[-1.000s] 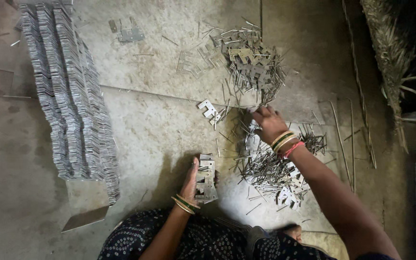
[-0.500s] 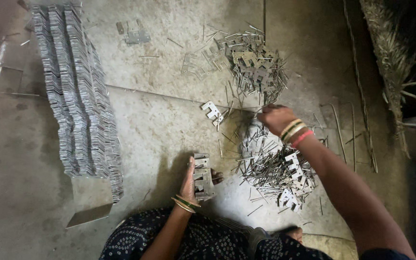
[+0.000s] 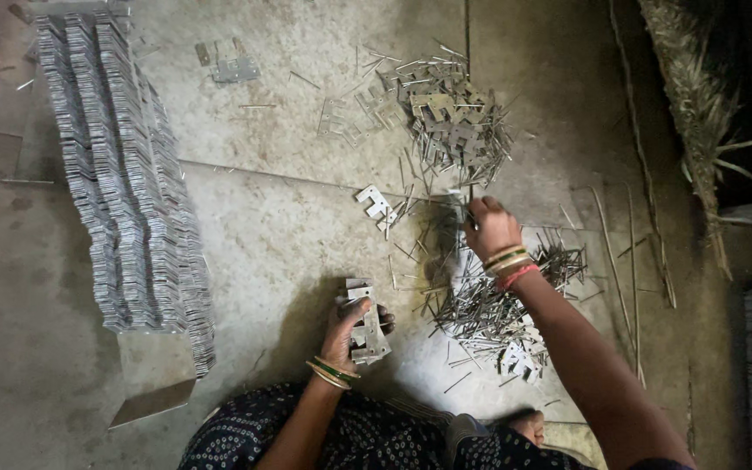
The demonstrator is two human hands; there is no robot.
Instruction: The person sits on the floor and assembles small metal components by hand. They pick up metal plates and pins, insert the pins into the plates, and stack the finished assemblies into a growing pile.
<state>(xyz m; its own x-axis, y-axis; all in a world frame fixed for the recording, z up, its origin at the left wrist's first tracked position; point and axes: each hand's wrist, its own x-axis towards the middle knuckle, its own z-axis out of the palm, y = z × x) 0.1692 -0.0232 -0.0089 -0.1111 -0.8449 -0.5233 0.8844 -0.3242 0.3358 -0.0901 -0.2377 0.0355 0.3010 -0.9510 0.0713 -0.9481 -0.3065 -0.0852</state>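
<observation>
Seated on a concrete floor, a person holds a stack of hinge plates in one hand and reaches into loose metal pins with the other.

At far left, finished plates stand on edge in long packed rows, about three rows side by side, likely so they stay ordered; the pieces are too many to count. The left hand has its fingers wrapped around a small stack of plates, held upright just above the floor, perhaps to keep the edges aligned; the number of plates in it cannot be told. A single loose plate lies nearby. The right hand has its fingertips pinched narrow over the scattered pins, though what they grip is unclear. Beyond it lies one heap of unsorted plates and pins, within arm's reach.
</observation>
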